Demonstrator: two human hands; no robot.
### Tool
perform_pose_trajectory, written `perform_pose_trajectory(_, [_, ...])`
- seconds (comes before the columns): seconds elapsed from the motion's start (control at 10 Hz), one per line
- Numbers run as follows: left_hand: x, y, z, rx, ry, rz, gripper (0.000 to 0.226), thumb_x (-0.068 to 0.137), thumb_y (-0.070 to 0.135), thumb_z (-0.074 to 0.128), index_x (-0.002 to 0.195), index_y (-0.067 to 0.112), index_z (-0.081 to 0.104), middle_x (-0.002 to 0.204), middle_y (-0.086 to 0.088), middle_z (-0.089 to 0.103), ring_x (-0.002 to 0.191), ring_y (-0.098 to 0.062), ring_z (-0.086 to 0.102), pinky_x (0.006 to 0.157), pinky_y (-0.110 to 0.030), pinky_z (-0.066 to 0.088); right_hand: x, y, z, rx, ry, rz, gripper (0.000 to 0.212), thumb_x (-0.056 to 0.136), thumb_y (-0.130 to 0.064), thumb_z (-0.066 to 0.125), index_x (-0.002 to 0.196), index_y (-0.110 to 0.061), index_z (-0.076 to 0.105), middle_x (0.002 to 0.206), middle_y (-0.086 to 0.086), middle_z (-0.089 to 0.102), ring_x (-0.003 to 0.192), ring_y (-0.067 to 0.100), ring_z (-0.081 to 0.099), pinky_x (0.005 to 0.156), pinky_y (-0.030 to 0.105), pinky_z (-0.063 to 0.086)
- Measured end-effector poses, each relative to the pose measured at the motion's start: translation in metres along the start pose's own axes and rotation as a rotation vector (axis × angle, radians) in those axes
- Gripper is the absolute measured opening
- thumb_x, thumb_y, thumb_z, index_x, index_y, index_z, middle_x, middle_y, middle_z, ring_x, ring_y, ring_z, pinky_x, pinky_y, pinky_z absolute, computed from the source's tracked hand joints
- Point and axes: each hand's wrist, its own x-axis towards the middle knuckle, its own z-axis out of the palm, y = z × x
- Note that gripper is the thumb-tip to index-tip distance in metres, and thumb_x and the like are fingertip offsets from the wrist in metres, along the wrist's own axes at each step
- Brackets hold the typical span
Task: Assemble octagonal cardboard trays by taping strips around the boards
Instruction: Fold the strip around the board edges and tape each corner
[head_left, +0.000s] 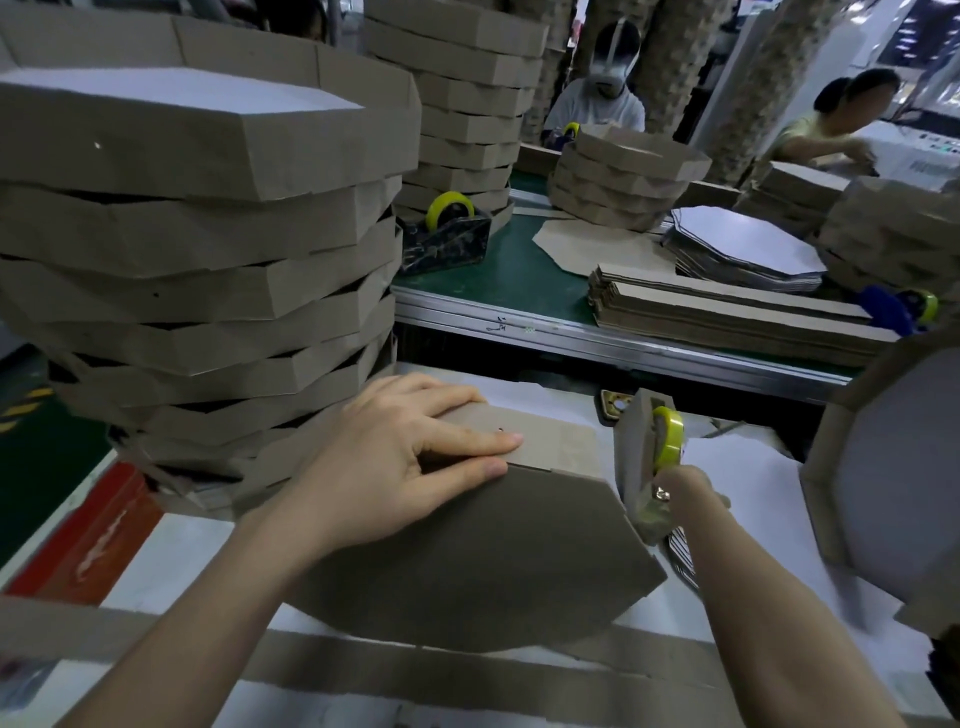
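Left hand, fingers flat, presses brown octagonal cardboard board: judged light, stiff; grip edges. Right hand, beside board, pinches yellow tape.

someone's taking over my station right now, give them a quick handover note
Left hand: fingers straight, pressing the strip against the far edge of the octagonal board.
Right hand: pinching the tape end at the dispenser, just right of the board.
Done: a tall stack of finished trays stands on the left.
Left: tape this strip on and wrap it round the remaining edges; I cannot tell whether any tape is on it yet. Spare strips lie on the near side of the board.
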Motion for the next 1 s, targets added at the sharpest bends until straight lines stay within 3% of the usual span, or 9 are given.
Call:
perform_pose_trajectory(0.1, [-0.001,-0.003,0.0,-0.011,0.017,-0.002,0.033,0.086,0.057,0.05,0.112,0.045,0.069,0.119,0.013,0.066,0.109,-0.007,0.055,0.093,-0.036,0.044,-0.003,-0.007,-0.01,1.342,0.374,0.329,0.027,0.105,-0.02,0.024,0.105,-0.009,0.049,0.088,0.018,0.049,0.084,0.027,0.053,0.072,0.03,0.045])
perform_pose_trajectory(0.2, [-0.004,-0.009,0.0,-0.034,0.05,-0.038,0.034,0.084,0.058,0.051,0.111,0.045,0.068,0.119,0.012,0.066,0.111,-0.01,0.057,0.093,-0.041,0.046,-0.016,0.006,0.002,1.299,0.159,0.146,0.008,0.089,-0.015,0.06,0.09,-0.007,0.056,0.098,0.013,0.058,0.078,0.028,0.056,0.075,0.039,0.047])
perform_pose_trajectory(0.3, [-0.005,-0.013,0.001,-0.052,0.065,-0.067,0.034,0.083,0.06,0.051,0.11,0.048,0.068,0.121,0.013,0.065,0.113,-0.011,0.056,0.093,-0.044,0.047,-0.031,0.019,0.004,1.109,0.243,0.111,0.021,0.082,-0.025,0.057,0.091,-0.007,0.058,0.086,0.007,0.06,0.077,0.027,0.059,0.068,0.035,0.046])
perform_pose_trajectory(0.4, [-0.005,-0.013,0.001,-0.061,0.058,-0.068,0.033,0.082,0.06,0.052,0.11,0.05,0.067,0.122,0.013,0.065,0.113,-0.01,0.056,0.093,-0.045,0.047,-0.041,0.034,0.017,1.16,0.292,0.077,0.019,0.079,-0.03,0.056,0.078,-0.01,0.059,0.074,0.003,0.058,0.066,0.02,0.053,0.057,0.03,0.04])
perform_pose_trajectory(0.5, [-0.007,-0.013,0.0,-0.066,0.059,-0.077,0.033,0.082,0.061,0.051,0.109,0.051,0.067,0.123,0.014,0.063,0.114,-0.008,0.055,0.093,-0.044,0.047,-0.036,0.06,0.035,1.121,0.279,0.021,0.019,0.083,-0.022,0.065,0.072,-0.008,0.06,0.076,0.003,0.055,0.07,0.02,0.051,0.06,0.03,0.042])
perform_pose_trajectory(0.6, [-0.009,-0.011,-0.002,-0.075,0.053,-0.073,0.034,0.082,0.061,0.051,0.11,0.05,0.067,0.124,0.014,0.063,0.114,-0.008,0.055,0.094,-0.041,0.046,-0.03,0.08,0.049,1.026,0.277,-0.088,0.016,0.089,-0.014,0.069,0.096,0.001,0.07,0.102,0.004,0.064,0.094,0.022,0.058,0.073,0.022,0.046])
perform_pose_trajectory(0.7, [-0.011,-0.009,-0.003,-0.07,0.043,-0.07,0.034,0.083,0.06,0.051,0.11,0.048,0.068,0.124,0.012,0.064,0.114,-0.009,0.055,0.095,-0.043,0.046,-0.028,0.089,0.047,0.927,0.308,-0.157,0.021,0.093,-0.009,0.065,0.104,0.009,0.068,0.111,0.006,0.062,0.105,0.022,0.057,0.09,0.025,0.042])
perform_pose_trajectory(0.9, [-0.011,-0.008,-0.003,-0.054,0.054,-0.081,0.034,0.083,0.058,0.051,0.11,0.046,0.068,0.122,0.012,0.064,0.112,-0.012,0.056,0.093,-0.043,0.046,-0.035,0.094,0.058,0.689,0.208,-0.279,0.017,0.093,-0.011,0.066,0.091,0.005,0.068,0.082,0.014,0.065,0.076,0.023,0.056,0.062,0.029,0.044])
perform_pose_trajectory(1.0, [-0.01,-0.007,-0.004,-0.034,0.046,-0.07,0.036,0.084,0.058,0.049,0.112,0.045,0.067,0.121,0.013,0.063,0.11,-0.014,0.057,0.091,-0.04,0.047,-0.053,0.061,0.056,0.58,0.052,-0.381,0.012,0.094,-0.013,0.066,0.093,-0.002,0.071,0.078,0.01,0.069,0.063,0.012,0.059,0.047,0.015,0.046])
